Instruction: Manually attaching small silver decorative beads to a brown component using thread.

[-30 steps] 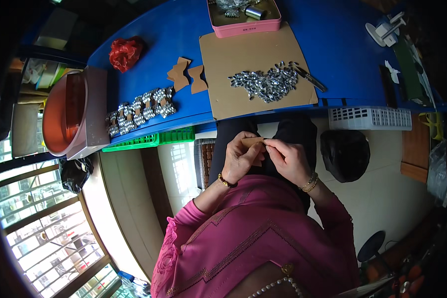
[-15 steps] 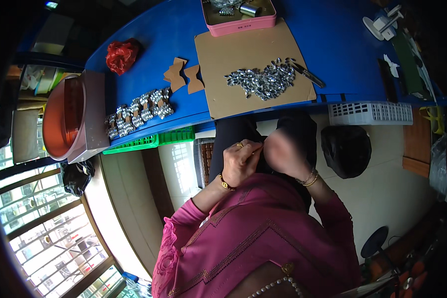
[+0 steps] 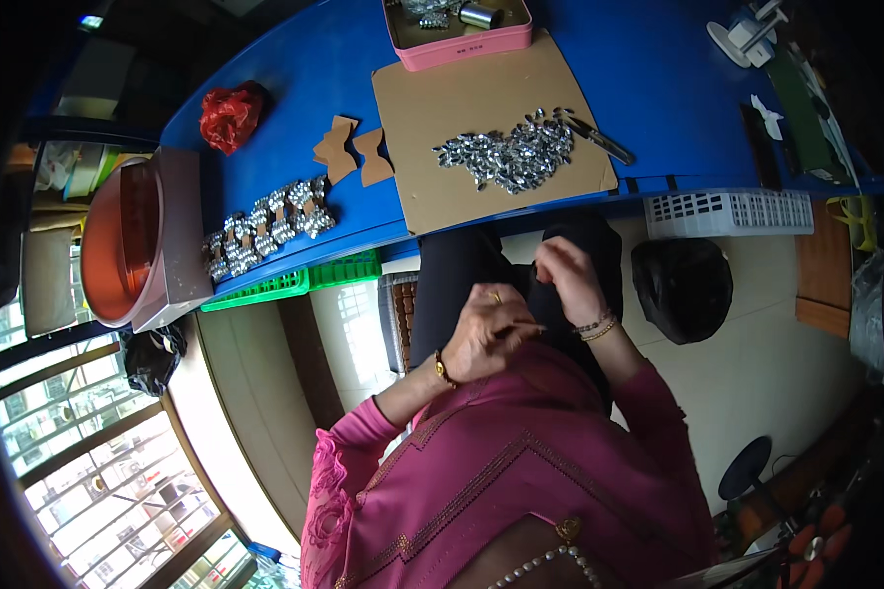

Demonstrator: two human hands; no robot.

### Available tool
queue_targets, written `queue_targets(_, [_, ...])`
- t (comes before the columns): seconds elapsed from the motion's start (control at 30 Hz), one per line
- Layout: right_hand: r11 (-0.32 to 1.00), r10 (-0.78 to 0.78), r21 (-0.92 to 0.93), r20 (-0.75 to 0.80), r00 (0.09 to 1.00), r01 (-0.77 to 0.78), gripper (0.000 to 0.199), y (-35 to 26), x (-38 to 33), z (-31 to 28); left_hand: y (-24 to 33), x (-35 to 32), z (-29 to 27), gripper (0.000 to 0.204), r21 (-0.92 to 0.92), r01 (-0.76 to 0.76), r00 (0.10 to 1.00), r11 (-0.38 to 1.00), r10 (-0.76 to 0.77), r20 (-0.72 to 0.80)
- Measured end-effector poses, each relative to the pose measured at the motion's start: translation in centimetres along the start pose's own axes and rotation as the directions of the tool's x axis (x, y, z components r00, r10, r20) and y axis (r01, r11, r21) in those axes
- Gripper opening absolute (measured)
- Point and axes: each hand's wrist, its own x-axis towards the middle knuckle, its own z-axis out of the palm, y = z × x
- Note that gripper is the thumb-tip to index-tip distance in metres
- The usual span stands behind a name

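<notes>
Over my lap, my left hand (image 3: 486, 334) is closed, its fingers bent together; whatever is in them is too small to make out. My right hand (image 3: 568, 277) is a little farther away and to the right, its fingers curled in a pinch, with any held thing hidden. The two hands are apart. Beyond them a pile of shiny silver gems (image 3: 511, 155) lies on a cardboard sheet (image 3: 432, 201). A dark slim tool (image 3: 601, 137) rests at the sheet's right edge.
On the blue table (image 3: 309, 79) are notched brown cards (image 3: 371, 159), silver-bead-wrapped cards (image 3: 265, 224), a red plastic bag (image 3: 231, 116) and a pink tin (image 3: 462, 49) holding a spool. An orange-red basin (image 3: 103, 250) stands left; a white basket (image 3: 732, 214) and black bin (image 3: 683, 292) stand right.
My hands have drawn apart: the left moved nearer my body and slightly right, while the right moved a little farther out. The view has shifted slightly.
</notes>
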Motion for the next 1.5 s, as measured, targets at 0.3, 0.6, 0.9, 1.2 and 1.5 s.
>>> queue_targets(0.3, [0.490, -0.215, 0.858, -0.051, 0.975, 0.153, 0.013, 5.6, -1.2, -13.7, -2.8, -1.4, -6.2, 0.010, -0.949, 0.001, 0.822, 0.315, -0.541, -0.179])
queue_targets(0.6, [0.650, -0.012, -0.144, -0.984, 0.180, -0.746, 0.013, 27.3, -14.3, -45.2, -4.2, -4.8, -14.5, 0.018, -0.867, -0.064, 0.717, 0.493, -0.581, -0.384])
queue_targets(0.9, [0.960, -0.232, -0.152, 0.040, 0.972, 0.236, 0.007, 6.7, -2.4, -9.6, -1.3, -0.4, -0.4, 0.015, -0.844, 0.451, 0.762, 0.290, -0.618, 0.195])
queue_targets(1.2, [0.785, -0.402, -0.379, 0.290, 0.868, 0.490, 0.005, -0.9, -3.3, -0.3, -0.2, -0.3, 0.0, 0.009, -0.786, 0.546, 0.728, 0.289, -0.628, 0.274])
queue_targets(1.5, [0.666, -0.482, -0.463, 0.330, 0.811, 0.584, 0.005, -1.4, -3.3, -2.1, -0.8, -0.1, -0.9, 0.012, -0.756, 0.599, 0.671, 0.264, -0.681, 0.293])
